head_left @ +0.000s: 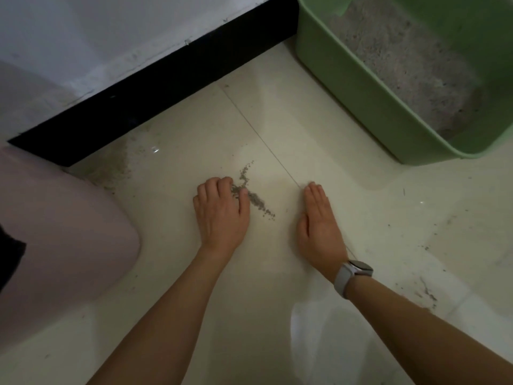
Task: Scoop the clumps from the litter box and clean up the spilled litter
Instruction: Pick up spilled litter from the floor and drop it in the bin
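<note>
Far left: pink bin (55,232), a smear of grit (113,168) beside it by the skirting. Left hand (220,215) is curled on the floor (194,287), grip narrow, fingertips raking the spilled litter (252,195). Right hand (319,226) is laid flat and wide, just beside the line, nothing held. Litter judged loose, light, prone to scatter; best herded into a heap between both palms, then pinched. Green litter box (361,87) sits upper right, well apart.

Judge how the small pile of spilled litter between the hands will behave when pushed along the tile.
The spilled litter is loose grains, so it probably spreads and trails instead of moving as one. The floor tile looks glossy, so grains likely skid or roll. The left hand, fingers curled, may leak some.
</note>
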Demonstrator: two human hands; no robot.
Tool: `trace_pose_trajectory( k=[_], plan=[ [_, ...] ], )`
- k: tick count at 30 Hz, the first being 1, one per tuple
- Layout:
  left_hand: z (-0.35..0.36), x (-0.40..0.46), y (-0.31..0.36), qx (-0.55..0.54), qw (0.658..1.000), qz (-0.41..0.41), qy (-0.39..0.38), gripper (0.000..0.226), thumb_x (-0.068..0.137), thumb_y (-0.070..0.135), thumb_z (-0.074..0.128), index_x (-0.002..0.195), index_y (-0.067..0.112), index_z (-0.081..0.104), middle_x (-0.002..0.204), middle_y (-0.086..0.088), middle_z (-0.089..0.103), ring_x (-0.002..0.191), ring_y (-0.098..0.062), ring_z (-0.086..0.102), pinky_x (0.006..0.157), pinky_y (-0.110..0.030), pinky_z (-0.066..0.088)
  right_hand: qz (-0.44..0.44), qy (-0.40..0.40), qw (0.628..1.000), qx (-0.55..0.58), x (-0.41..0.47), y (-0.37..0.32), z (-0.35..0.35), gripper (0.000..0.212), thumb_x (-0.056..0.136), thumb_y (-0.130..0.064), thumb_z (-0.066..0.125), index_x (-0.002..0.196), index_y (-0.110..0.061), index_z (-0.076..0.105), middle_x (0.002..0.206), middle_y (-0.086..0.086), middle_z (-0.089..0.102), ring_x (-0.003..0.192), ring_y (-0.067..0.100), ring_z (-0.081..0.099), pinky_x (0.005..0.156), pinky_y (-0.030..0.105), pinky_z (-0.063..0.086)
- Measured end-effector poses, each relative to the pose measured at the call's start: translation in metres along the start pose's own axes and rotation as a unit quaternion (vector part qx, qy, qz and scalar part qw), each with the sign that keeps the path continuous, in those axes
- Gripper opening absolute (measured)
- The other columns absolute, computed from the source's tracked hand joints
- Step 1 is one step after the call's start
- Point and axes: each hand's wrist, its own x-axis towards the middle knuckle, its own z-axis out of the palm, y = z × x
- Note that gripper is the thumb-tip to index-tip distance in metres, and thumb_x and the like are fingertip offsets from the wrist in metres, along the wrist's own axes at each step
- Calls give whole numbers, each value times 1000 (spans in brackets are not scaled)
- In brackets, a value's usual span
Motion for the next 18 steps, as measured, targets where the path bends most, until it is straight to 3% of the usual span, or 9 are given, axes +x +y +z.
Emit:
trace_pose_trajectory(
  k=[3,6,11,18],
  plan=[
    [-2,11,5,59,998,1,-13,47,83,48,41,82,3,55,78,-15,56,72,-32,55,61,-35,44,14,-1,998,69,2,2,-5,58,87,-20,26,142,-4,26,151,9,23,134,4,10,110,12,0],
    [-2,21,1,117,992,35,-38,55,82,54,39,76,2,55,70,-17,57,62,-32,56,51,-32,43,24,12,997,78,2,4,-3,56,88,-23,25,141,-5,32,150,8,26,135,5,11,112,15,3],
    [-10,32,2,187,969,102,-128,64,86,64,40,102,3,52,98,-19,59,86,-34,59,62,-33,36,20,52,996,67,2,7,6,61,85,-32,20,133,-2,46,146,11,35,135,10,18,113,18,6],
    [-12,24,9,296,928,168,-150,78,75,79,31,108,10,44,100,-11,62,89,-25,60,62,-28,30,13,54,998,41,3,8,9,55,88,-28,25,130,0,49,143,15,39,135,16,24,113,20,8]
  ],
)
